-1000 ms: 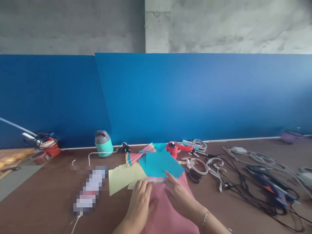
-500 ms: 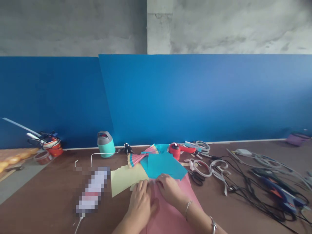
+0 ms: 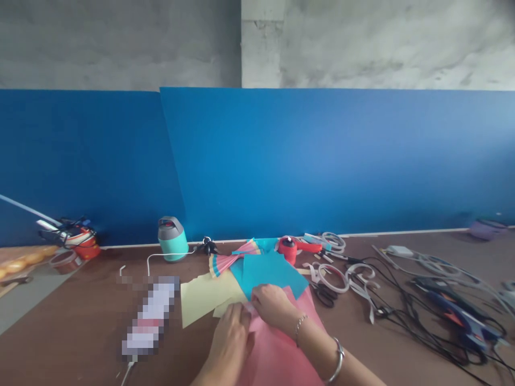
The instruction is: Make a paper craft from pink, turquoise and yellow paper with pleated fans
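Observation:
Pink paper (image 3: 277,348) lies at the front middle of the table, under and between both hands. My left hand (image 3: 234,327) has its fingers curled together on the left part of its top edge. Just to the right, my right hand (image 3: 270,304) is closed on the same edge, lifting a bit of the sheet. Beyond the hands are blue paper (image 3: 273,273) and, to the left, pale yellow paper (image 3: 207,295). A folded striped paper fan (image 3: 225,261) rests behind them.
A blurred phone-like object (image 3: 151,316) with a cable lies left. Behind stand a teal container (image 3: 174,244) and a red object (image 3: 288,249). Black scissors (image 3: 325,295), white tape rolls (image 3: 333,279), cables and a blue tool (image 3: 458,316) lie right.
My right hand has shifted slightly left and its fingers have curled in, with the pink paper's top edge raised. My left hand's fingers have bent more. The view has moved a little.

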A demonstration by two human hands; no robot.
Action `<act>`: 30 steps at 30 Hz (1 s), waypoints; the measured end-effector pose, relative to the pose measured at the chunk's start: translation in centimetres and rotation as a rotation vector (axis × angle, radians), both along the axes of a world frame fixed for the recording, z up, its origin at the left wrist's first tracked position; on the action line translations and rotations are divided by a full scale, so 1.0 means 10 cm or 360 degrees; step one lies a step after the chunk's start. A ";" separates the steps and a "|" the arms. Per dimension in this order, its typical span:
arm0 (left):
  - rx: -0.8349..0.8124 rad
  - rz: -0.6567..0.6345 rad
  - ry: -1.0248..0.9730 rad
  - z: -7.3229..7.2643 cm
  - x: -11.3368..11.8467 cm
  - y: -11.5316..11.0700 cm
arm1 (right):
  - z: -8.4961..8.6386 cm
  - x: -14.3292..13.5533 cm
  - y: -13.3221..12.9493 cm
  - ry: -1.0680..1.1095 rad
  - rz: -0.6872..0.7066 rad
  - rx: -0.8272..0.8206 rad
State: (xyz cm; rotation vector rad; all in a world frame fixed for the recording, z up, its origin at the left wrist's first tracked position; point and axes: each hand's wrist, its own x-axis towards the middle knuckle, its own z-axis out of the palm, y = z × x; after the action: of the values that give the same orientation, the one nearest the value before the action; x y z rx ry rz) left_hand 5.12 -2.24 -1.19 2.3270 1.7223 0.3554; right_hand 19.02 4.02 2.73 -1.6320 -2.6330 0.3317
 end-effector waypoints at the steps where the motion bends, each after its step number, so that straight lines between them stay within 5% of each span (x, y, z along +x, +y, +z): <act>1: 0.0012 -0.0014 0.0038 0.00 0.00 0.00 | 0.01 0.00 0.00 -0.0012 0.0013 0.0000; 18: -0.0058 -0.0192 0.0152 0.06 0.02 -0.02 | 0.04 -0.14 0.03 -0.0431 0.0446 0.0034; 30: -0.0158 -0.0193 0.0205 0.12 0.03 -0.03 | 0.08 -0.11 0.07 -0.0378 0.0408 0.0043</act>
State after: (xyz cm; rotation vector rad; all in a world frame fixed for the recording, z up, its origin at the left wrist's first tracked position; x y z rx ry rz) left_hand 5.45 -2.51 -0.01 2.4140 1.6036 0.0983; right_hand 17.89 4.72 3.58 -1.4056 -3.0156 0.1110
